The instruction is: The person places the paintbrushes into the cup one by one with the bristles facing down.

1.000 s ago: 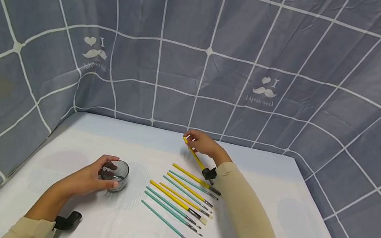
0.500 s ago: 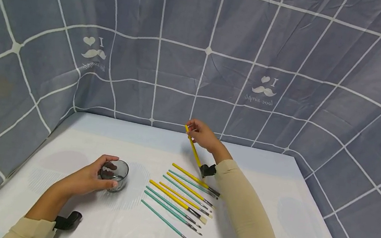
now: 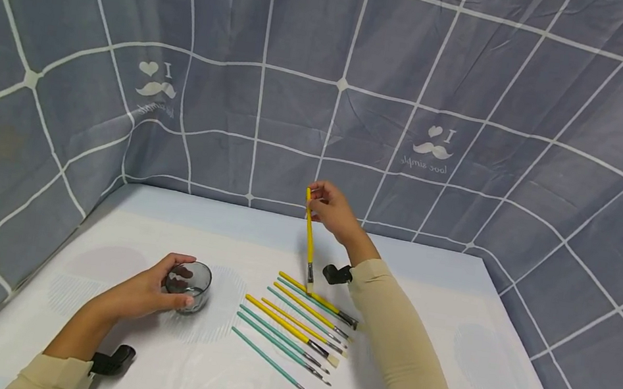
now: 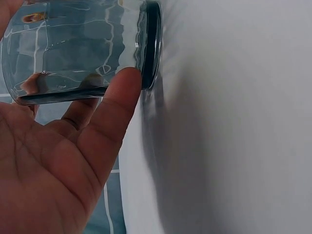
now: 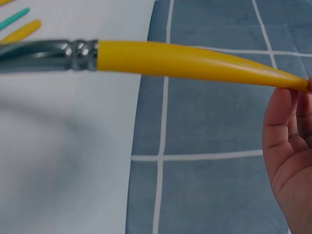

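My left hand [image 3: 145, 287] is curled round a clear grey glass [image 3: 197, 285] standing on the table at the left of the head view. In the left wrist view, the fingers lie along the side of the glass [image 4: 83, 53]. Over the back of the table, my right hand [image 3: 333, 209] pinches a yellow paintbrush [image 3: 309, 237] near the handle's end. It hangs nearly upright, pale bristles down, at the uppermost yellow brush of the row; whether they touch I cannot tell. In the right wrist view, the paintbrush [image 5: 161, 59] shows its metal ferrule.
Several yellow and teal paintbrushes [image 3: 274, 334] lie slanted side by side on the white table [image 3: 190, 377], their bristles toward the lower right. A grey curtain with white lines [image 3: 293, 112] hangs behind the table and along its sides.
My right hand has risen and carried the yellow paintbrush from slanted to nearly upright, its bristles now in view. The uppermost lying yellow brush has shifted slightly. The left hand and glass stay put.
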Action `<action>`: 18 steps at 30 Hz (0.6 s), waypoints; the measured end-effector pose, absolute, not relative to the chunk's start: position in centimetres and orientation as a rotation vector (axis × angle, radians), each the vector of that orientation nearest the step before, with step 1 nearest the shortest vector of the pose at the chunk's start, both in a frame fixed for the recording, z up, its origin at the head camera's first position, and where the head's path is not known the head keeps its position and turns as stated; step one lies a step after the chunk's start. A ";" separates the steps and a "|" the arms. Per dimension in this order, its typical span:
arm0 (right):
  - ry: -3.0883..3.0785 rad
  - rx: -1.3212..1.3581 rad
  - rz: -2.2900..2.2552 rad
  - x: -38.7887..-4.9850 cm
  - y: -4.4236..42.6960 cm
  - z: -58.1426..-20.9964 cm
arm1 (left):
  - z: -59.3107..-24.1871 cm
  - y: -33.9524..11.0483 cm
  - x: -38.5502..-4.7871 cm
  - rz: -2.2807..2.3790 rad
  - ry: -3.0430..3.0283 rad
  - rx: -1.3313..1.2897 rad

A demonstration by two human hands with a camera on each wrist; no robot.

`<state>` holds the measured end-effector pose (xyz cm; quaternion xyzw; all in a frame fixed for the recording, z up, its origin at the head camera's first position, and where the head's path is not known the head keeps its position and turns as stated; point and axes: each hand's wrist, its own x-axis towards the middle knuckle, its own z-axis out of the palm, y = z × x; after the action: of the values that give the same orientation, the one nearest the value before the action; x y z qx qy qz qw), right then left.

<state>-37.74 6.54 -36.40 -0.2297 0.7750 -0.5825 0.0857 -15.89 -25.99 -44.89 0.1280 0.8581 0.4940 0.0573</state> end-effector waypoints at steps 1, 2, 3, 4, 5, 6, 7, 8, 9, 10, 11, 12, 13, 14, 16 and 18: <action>2.297 -0.674 -1.761 -37.7 6.4 -36.3 | -44.9 -26.0 -15.9 1.504 2.596 0.389; 2.283 -0.665 -1.783 -37.6 6.3 -36.2 | -44.9 -26.0 -15.9 1.503 2.598 0.399; 2.277 -0.654 -1.800 -37.5 6.2 -36.2 | -44.9 -26.0 -15.9 1.505 2.598 0.397; 2.272 -0.645 -1.816 -37.4 6.1 -36.1 | -44.9 -26.0 -15.9 1.510 2.593 0.394; 2.267 -0.635 -1.838 -37.4 5.9 -36.1 | -44.9 -26.0 -15.9 1.513 2.590 0.391; 2.260 -0.631 -1.868 -37.7 5.8 -36.5 | -44.9 -26.0 -15.9 1.514 2.587 0.388; 2.250 -0.623 -1.894 -37.6 5.6 -36.5 | -44.9 -26.0 -15.9 1.518 2.581 0.386; 2.238 -0.616 -1.921 -37.5 5.4 -36.5 | -44.9 -26.0 -15.9 1.520 2.577 0.383; 2.225 -0.607 -1.949 -37.4 5.2 -36.4 | -44.9 -26.0 -15.9 1.525 2.569 0.379; 2.204 -0.599 -1.982 -37.3 5.0 -36.3 | -44.9 -25.9 -15.9 1.529 2.564 0.377; 2.186 -0.590 -2.012 -37.2 4.8 -36.2 | -44.9 -25.9 -15.9 1.530 2.561 0.375; 2.167 -0.579 -2.041 -37.0 4.6 -36.1 | -44.9 -25.9 -15.9 1.534 2.557 0.374; 2.156 -0.567 -2.065 -36.9 4.4 -36.0 | -45.0 -25.9 -15.9 1.537 2.554 0.374; 2.143 -0.555 -2.087 -36.7 4.2 -35.9 | -45.0 -25.9 -15.9 1.537 2.555 0.373; 2.129 -0.537 -2.121 -36.4 3.8 -35.7 | -45.0 -25.9 -16.0 1.532 2.561 0.376; 2.114 -0.520 -2.150 -36.1 3.5 -35.6 | -45.0 -25.9 -16.0 1.530 2.564 0.375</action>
<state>-36.05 3.46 -35.55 -0.1699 0.6904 -0.7020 0.0411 -15.95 -25.94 -44.99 0.1245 0.8502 0.5072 0.0660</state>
